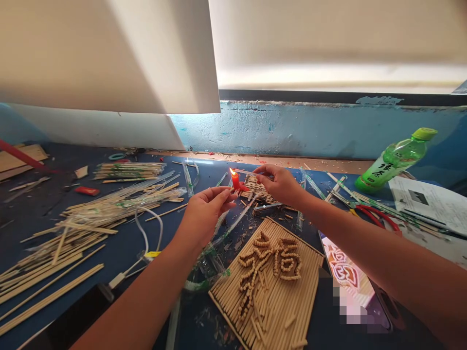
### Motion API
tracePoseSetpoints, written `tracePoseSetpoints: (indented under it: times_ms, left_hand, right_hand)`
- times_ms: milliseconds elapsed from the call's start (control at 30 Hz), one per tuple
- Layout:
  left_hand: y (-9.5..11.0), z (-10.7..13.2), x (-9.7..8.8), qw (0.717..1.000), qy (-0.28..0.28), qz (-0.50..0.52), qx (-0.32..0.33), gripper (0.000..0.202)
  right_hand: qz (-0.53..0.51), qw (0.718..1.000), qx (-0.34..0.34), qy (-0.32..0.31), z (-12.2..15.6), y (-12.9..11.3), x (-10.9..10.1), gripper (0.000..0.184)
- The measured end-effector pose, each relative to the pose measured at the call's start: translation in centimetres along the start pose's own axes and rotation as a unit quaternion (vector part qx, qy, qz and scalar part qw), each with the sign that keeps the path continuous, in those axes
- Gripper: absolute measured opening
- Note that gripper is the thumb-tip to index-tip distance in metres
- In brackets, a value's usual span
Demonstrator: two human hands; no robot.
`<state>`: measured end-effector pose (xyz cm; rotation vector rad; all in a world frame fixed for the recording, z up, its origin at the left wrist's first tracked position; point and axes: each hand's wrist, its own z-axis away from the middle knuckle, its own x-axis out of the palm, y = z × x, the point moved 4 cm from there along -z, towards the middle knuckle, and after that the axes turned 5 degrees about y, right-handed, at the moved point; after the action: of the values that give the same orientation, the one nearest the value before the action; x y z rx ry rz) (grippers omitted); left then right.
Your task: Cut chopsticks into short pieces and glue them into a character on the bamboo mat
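Observation:
A lit red candle (pixel 235 183) stands on the dark blue table between my two hands. My right hand (pixel 279 183) is closed in a pinch on a thin pale stick (pixel 245 172) whose far end reaches to the flame. To the left of the candle and slightly nearer, my left hand (pixel 209 214) is closed, fingertips together; whatever they hold is too small to name. Below both hands lies a panel of wooden sticks laid side by side (pixel 302 301). On it stands a raised character built from short stick pieces (pixel 255 265), with a few loose pieces beside it.
Bundles of wooden sticks (pixel 127 171) and plastic wrappers cover the left side, with a white cable (pixel 160 226). To the right are a green tea bottle (pixel 396 163), red-handled pliers (pixel 379 216), printed paper (pixel 434 204) and a phone (pixel 350 272). Short cut sticks (pixel 262 188) lie behind the candle.

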<state>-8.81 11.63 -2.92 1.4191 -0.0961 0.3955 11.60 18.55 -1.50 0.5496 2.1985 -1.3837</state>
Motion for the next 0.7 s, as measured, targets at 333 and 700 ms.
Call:
tracePoseSetpoints:
  times_ms: [333,700]
  left_hand:
    - [0.52,0.12,-0.06,0.999,-0.012,0.038,-0.021,0.019]
    - [-0.02,-0.23,0.05,0.999,-0.013,0.029,-0.004,0.018]
  right_hand:
    - [-0.026,1.000,0.010,-0.008,0.08,-0.15,-0.10,0.024]
    - [-0.054,0.998,0.040,-0.016,0.47,0.32,-0.07,0.028]
